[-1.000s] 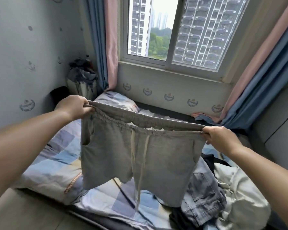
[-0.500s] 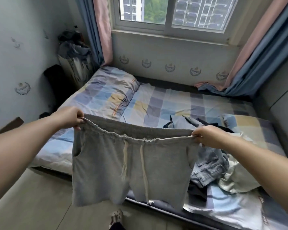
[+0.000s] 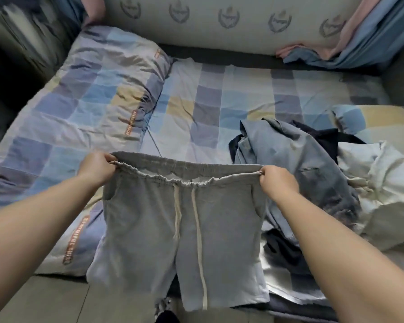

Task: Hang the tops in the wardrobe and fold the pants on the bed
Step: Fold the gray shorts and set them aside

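You are holding the grey shorts (image 3: pixel 180 231) up by the waistband, spread flat between both hands, hems hanging past the near edge of the bed (image 3: pixel 219 99).

Left side: your left hand (image 3: pixel 96 169) is clenching the left end of the elastic waistband, fingers curled over the gathered edge. Beyond it the checked duvet (image 3: pixel 79 101) is lying folded across the left part of the bed.

Centre: the two white drawstrings (image 3: pixel 197 229) are hanging straight down the front of the shorts. The bare checked sheet beyond the waistband is offering the open spot for folding.

Right side: your right hand (image 3: pixel 276 181) is gripping the right end of the waistband in a closed fist. Just beside it the heap of unsorted clothes (image 3: pixel 313 173) is lying on the bed, a blue denim piece on top, a dark garment and a pale one beside it.

Change noted: over the last second your view has been tipping down from the window toward the mattress, and the shorts have been coming lower and nearer the bed edge, with both grasps unchanged.

Assessment: you are likely moving from shaking the shorts out to laying them down. The fold itself is not yet begun, and the heap is still waiting.
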